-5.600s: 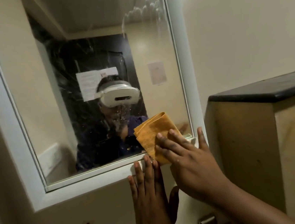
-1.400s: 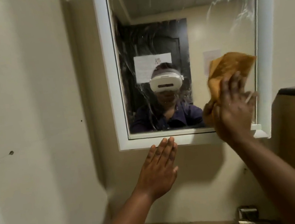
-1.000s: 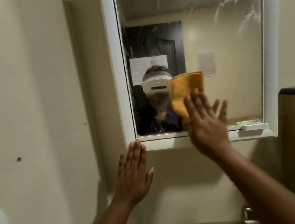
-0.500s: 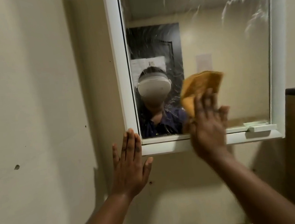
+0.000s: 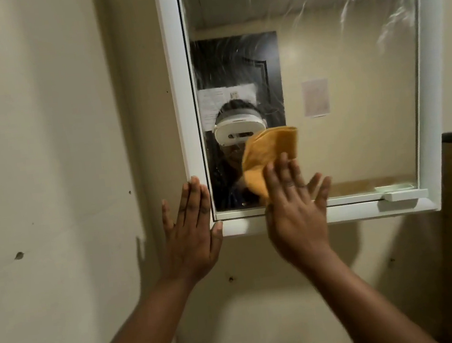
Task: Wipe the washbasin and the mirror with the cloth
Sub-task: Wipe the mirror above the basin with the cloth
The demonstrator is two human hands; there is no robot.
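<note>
Swept leftward across the mirror (image 5: 351,95) since a moment ago, the orange cloth (image 5: 271,157) sits low on the glass under the flat right hand (image 5: 295,217). Left hand (image 5: 192,231) rests spread on the frame's corner. Soft and light, the cloth likely needs broad palm pressure.

Your right hand (image 5: 295,217) presses the orange cloth (image 5: 271,155) flat against the lower part of the mirror (image 5: 348,72). Your left hand (image 5: 190,229) lies flat, fingers straight, on the frame's (image 5: 179,92) lower left corner.
</note>
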